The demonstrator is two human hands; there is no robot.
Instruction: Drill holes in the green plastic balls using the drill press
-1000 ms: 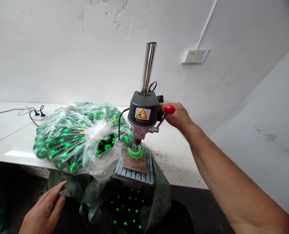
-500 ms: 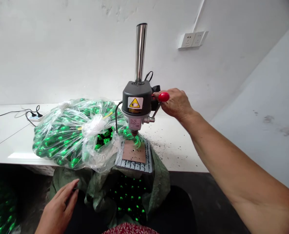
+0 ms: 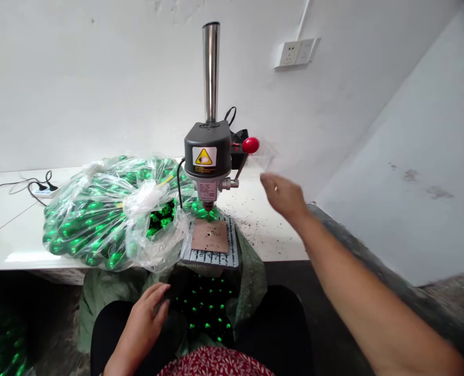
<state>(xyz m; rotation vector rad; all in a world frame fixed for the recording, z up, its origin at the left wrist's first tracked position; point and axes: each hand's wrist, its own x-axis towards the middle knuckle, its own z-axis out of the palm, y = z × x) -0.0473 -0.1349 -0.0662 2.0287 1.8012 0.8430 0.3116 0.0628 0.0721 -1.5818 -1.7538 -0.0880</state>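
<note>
A small dark bench drill press (image 3: 207,151) stands at the table's front edge, its red-knobbed lever (image 3: 251,145) on the right side. Under the drill bit, a brown square board (image 3: 210,236) with a small hole lies on the grey base plate (image 3: 232,253). My right hand (image 3: 283,197) is off the lever, below and right of the knob, its fingers curled in with nothing seen in them. Over my lap my left hand (image 3: 143,313) is open and holds nothing, its fingertips near the shiny green balls (image 3: 204,308) in an open green sack (image 3: 251,284).
A big clear plastic bag (image 3: 106,214) of green balls lies left of the press on the white table (image 3: 16,219). Black shavings are scattered right of the base. Plugs and cables (image 3: 46,188) sit at far left. More green balls (image 3: 4,334) are at lower left.
My right hand has let go of the lever and come down to the right. My left hand has moved right, towards the sack. The camera view has shifted slightly.
</note>
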